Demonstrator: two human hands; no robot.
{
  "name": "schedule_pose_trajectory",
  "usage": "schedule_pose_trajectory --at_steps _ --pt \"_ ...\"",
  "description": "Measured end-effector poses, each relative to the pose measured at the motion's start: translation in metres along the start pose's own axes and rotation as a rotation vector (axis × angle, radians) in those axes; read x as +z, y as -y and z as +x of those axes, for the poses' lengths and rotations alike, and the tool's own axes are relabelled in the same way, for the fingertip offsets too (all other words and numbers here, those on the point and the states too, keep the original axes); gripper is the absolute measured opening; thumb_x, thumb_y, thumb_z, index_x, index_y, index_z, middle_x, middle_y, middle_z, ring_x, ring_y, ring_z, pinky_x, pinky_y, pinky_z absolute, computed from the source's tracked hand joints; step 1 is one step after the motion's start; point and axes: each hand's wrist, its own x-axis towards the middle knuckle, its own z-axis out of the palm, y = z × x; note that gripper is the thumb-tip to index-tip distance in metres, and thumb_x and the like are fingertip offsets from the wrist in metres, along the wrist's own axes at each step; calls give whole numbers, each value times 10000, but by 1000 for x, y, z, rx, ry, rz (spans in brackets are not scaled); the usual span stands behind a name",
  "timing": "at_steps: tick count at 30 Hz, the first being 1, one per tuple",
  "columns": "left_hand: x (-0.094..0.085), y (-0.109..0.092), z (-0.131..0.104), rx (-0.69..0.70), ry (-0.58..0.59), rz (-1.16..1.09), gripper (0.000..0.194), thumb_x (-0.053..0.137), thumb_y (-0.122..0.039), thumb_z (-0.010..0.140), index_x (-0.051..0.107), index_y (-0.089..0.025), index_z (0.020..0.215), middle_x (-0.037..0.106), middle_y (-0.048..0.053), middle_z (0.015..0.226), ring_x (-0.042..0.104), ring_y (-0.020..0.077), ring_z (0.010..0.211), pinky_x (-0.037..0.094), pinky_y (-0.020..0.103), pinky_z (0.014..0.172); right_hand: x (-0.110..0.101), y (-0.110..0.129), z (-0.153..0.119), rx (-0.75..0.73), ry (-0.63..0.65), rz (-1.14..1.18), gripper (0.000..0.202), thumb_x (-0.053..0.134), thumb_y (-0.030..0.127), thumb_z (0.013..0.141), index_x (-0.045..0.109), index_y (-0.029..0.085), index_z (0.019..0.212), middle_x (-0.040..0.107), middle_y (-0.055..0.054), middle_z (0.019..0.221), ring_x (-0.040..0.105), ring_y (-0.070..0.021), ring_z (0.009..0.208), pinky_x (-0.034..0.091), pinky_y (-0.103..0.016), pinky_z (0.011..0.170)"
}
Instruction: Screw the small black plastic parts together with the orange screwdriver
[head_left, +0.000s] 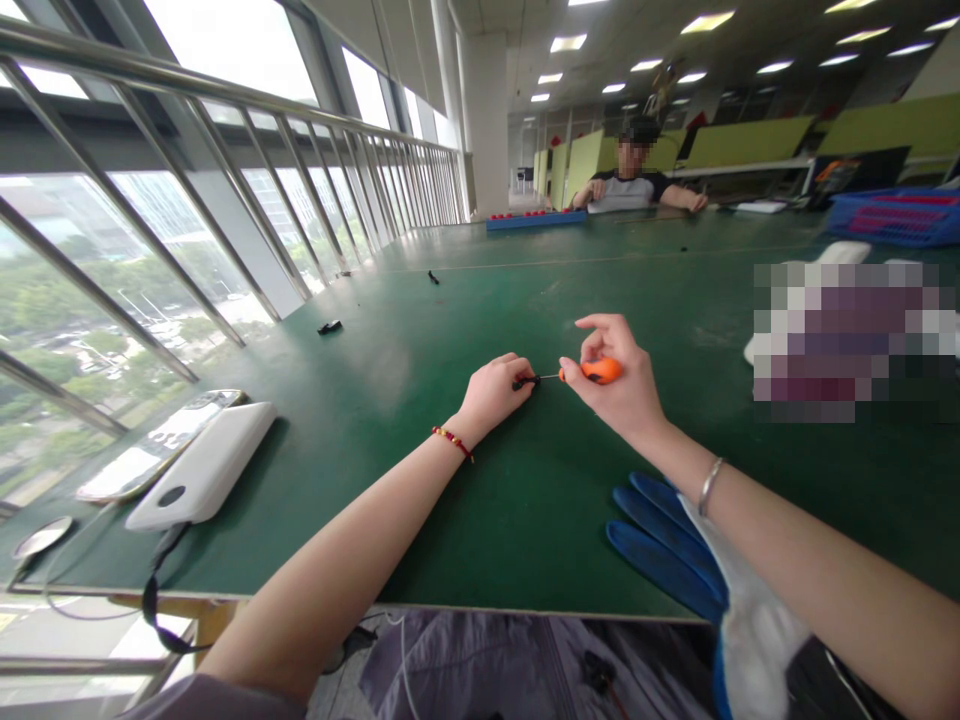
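Note:
Near the middle of the green table (465, 520), my left hand (496, 392) closes its fingers on a small black part (526, 382), mostly hidden by them. An orange-handled screwdriver (602, 371) lies in my right hand (622, 385), gripped by the thumb and some curled fingers, with the index finger lifted off it. Its thin metal shaft points left and its tip meets the black part. Whether the tip sits in a screw is too small to tell.
Left are a phone (161, 445) and a white power bank (206, 470) with a cable. A blue-and-white glove (675, 545) lies under my right forearm. Small black pieces (330, 327), a blue tray (536, 220) and a blue basket (892, 215) lie farther off. A person (630, 190) sits opposite.

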Motion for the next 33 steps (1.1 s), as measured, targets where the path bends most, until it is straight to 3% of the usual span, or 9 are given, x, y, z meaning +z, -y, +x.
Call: schedule_pose_trajectory --at_steps 5,7,10,16,19,23,26,29,33 --pt "0 1 0 3 2 0 111 537 -230 806 638 -207 845 646 17 916 607 160 807 451 262 672 -2 2 1 67 49 -22 137 589 355 759 589 221 729 529 28 527 501 -148 519 392 -275 587" --pt "0 1 0 2 1 -5 107 539 -228 803 638 -207 839 646 17 914 608 161 808 454 264 675 -1 2 1 45 17 -4 125 596 305 740 594 219 830 568 22 614 524 -146 548 415 -279 618" --pt "1 1 1 -6 3 -14 104 544 -226 796 638 -209 837 646 20 911 606 164 809 459 265 679 -1 2 0 25 -18 18 287 616 268 706 554 214 981 556 33 671 529 -138 558 435 -280 640" --pt "3 3 1 -2 -13 -42 94 553 -223 790 638 -205 826 641 18 879 601 160 789 466 262 676 -1 1 -1 86 50 6 175 584 381 773 582 213 725 522 36 532 486 -127 491 381 -266 554" --pt "4 5 1 1 -17 -57 89 555 -217 788 638 -202 818 640 17 869 599 155 777 467 257 671 2 1 -3 55 10 41 132 597 312 756 587 212 842 576 24 642 521 -128 530 412 -271 586" --pt "4 6 1 17 -32 -77 79 565 -213 782 637 -197 811 636 12 849 597 153 764 464 256 662 3 2 -3 35 -58 58 335 629 256 701 522 217 1017 547 36 715 533 -129 566 445 -276 626" --pt "4 6 1 16 -32 -80 77 568 -214 781 638 -196 809 637 13 852 599 154 763 465 257 662 1 4 -3 66 -9 17 225 629 324 727 554 215 909 478 61 573 493 -131 515 421 -279 601" --pt "4 6 1 9 -26 -88 81 568 -213 782 641 -197 812 640 13 862 602 153 774 470 257 676 -1 5 -4 107 37 22 144 594 353 770 573 212 757 524 40 555 493 -125 500 403 -275 580" --pt "4 5 1 1 -16 -93 85 564 -213 781 642 -198 811 639 13 858 601 152 776 469 253 675 0 6 -5 85 -33 81 251 623 263 713 552 213 949 582 16 739 544 -130 588 430 -265 594"
